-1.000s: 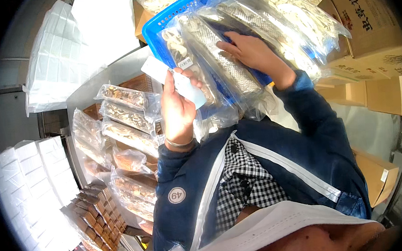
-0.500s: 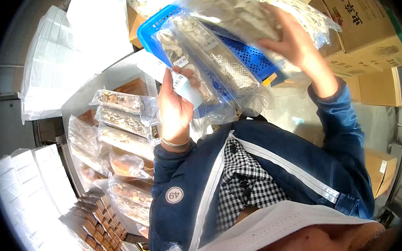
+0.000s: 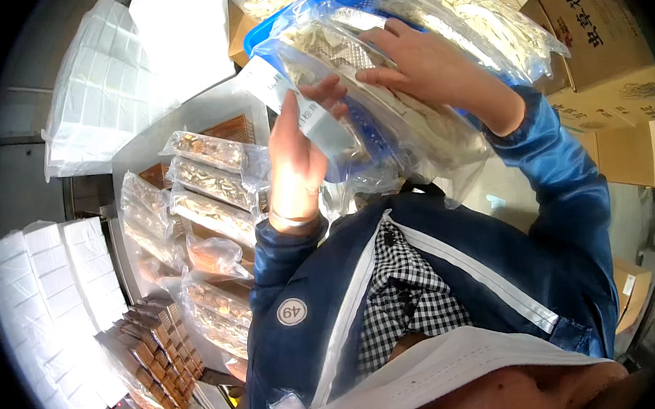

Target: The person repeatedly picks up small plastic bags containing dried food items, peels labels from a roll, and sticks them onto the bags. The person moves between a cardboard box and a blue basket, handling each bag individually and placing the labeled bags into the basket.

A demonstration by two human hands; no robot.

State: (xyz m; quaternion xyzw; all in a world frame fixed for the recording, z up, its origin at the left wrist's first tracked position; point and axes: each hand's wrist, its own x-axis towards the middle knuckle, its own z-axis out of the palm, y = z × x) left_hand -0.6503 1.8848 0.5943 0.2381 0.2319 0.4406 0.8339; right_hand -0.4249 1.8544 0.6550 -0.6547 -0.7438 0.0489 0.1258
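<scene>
My left hand (image 3: 298,165) is closed around a strip of white labels (image 3: 266,83), which runs up past the thumb and down over the fingers. To its right, my right hand (image 3: 436,68) rests with spread fingers on a clear plastic bag of pale dried slices (image 3: 412,115). That bag lies slantwise over other clear bags in a blue perforated basket (image 3: 259,36). More bags of pale slices (image 3: 474,16) lie at the basket's far right. The bag's lower end hangs near my jacket.
Filled clear bags (image 3: 212,186) lie in rows on the left. White wrapped stacks (image 3: 99,91) stand beyond them, with more white boxes (image 3: 48,277) at lower left. Brown boxes (image 3: 163,345) are piled near the bottom. A large cardboard carton (image 3: 597,41) stands at the far right.
My right hand has moved left and nearer, bringing a bag of pale slices over the bags in the basket. Its fingers now spread on it. My left hand still holds the label strip.
</scene>
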